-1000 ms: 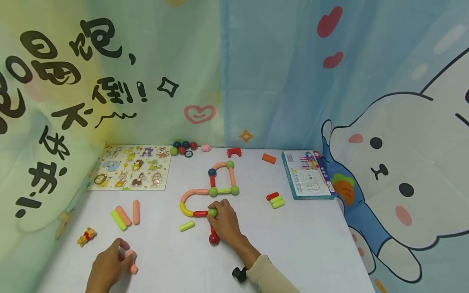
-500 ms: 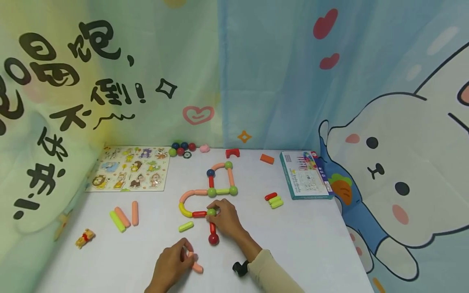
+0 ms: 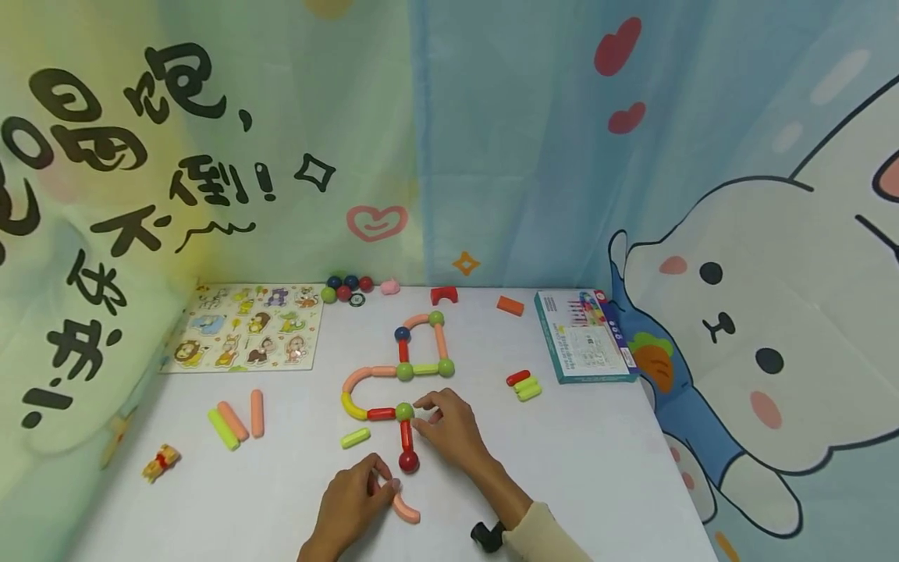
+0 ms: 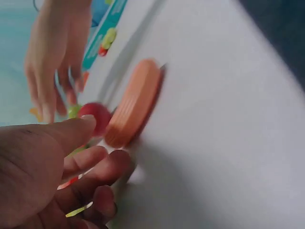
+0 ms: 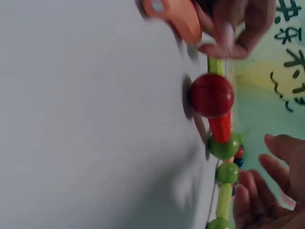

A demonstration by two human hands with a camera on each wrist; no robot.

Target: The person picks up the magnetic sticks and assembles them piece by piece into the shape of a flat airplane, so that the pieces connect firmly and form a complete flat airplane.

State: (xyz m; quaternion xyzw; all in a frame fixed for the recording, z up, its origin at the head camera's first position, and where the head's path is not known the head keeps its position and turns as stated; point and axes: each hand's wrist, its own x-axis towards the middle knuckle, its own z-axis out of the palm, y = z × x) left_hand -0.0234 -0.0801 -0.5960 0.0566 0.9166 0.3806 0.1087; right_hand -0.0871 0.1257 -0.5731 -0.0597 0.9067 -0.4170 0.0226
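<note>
My left hand [image 3: 351, 503] is at the front, thumb and fingers at the near end of a curved salmon-coloured rod [image 3: 406, 511]. In the left wrist view this rod [image 4: 136, 102] extends away from the fingertips. Beyond it stands a dark red ball [image 3: 408, 461], joined by a red rod [image 3: 406, 435] to a green ball [image 3: 403, 412]. My right hand [image 3: 453, 429] hovers just right of that green ball, fingers loosely extended and holding nothing. The ball-and-rod chain continues through a red rod [image 3: 381, 414], a yellow curve [image 3: 353, 406] and a closed loop at the back.
A loose lime rod [image 3: 355, 438] lies left of the chain. Several rods [image 3: 233, 420] and a bear figure [image 3: 161, 462] are farther left. Short rods [image 3: 524, 385] and a box [image 3: 585, 336] sit right. A sticker sheet [image 3: 242, 326] and several balls [image 3: 343, 293] line the back.
My left hand has carried the curved rod rightward from the left front to near the dark red ball. The right hand has let go of the green ball and drawn slightly right.
</note>
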